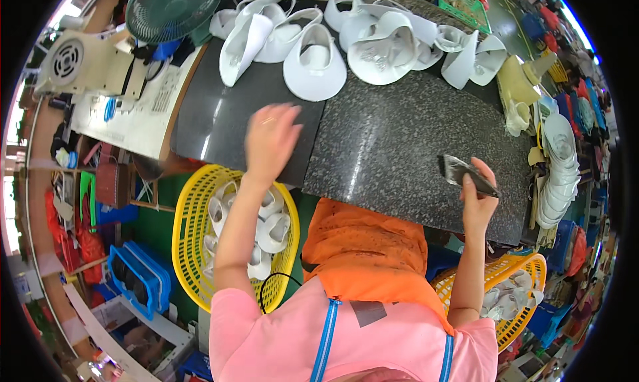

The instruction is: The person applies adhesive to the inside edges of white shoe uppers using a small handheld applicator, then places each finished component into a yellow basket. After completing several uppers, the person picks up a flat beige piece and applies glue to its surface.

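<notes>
In my right hand (478,194) is a dark flat scraper-like tool (459,172), pinched between thumb and fingers, its shiny broad end pointing left above the speckled worktop (393,142). My left hand (271,141) hovers over the plain dark part of the worktop (226,116). Motion blurs it a little; its fingers look stretched out and hold nothing. Beyond the hands, a row of white shoe uppers lies along the back, among them one rounded upper (314,79) nearest my left hand and another (381,59) with crumpled clear film inside.
Below my left arm stands a yellow basket (183,242) of white uppers; another yellow basket (526,329) sits at lower right. Stacked white uppers (559,169) line the right edge. A sewing-type machine (86,62) and green fan (174,9) stand at left. A green basket (466,6) is behind.
</notes>
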Tool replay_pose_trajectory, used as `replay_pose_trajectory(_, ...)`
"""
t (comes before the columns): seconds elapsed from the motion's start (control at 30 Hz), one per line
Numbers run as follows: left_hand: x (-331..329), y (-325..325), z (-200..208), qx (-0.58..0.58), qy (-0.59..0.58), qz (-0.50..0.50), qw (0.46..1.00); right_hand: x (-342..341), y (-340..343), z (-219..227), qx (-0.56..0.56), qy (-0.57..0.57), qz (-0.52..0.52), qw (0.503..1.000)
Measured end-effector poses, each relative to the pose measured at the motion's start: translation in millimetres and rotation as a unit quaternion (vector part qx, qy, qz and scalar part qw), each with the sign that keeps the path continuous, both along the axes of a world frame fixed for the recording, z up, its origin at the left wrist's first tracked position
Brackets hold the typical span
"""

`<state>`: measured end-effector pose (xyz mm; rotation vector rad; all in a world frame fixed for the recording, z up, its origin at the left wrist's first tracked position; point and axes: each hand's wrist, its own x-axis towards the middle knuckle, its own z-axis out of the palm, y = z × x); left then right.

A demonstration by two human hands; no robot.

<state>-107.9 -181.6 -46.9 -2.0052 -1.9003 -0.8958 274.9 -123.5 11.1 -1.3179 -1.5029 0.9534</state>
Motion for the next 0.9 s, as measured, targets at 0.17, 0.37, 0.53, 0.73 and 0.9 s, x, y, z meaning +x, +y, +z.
replay_pose_trajectory(0.17,37,116,25,-0.092,0.068,0.005,0.993,20,9,4,0.025,-0.029,0.020,0.999)
replay_pose_trajectory(0.37,37,103,59,-0.066,-0.314,0.020,0.947,56,24,5,-0.024,-0.001,-0.073,0.997)
replay_pose_trajectory(0.53,33,55,74,0.071,-0.563,0.013,0.823,43,34,0,-0.041,0.081,-0.010,0.996)
replay_pose_trajectory(0.73,-9,28,77,0.083,-0.816,-0.060,0.568,15,47,9,-0.127,0.155,0.140,0.970)
replay_pose_trajectory(0.9,-10,28,60,0.037,-0.876,-0.121,0.466,5,54,12,-0.196,0.208,0.145,0.947)
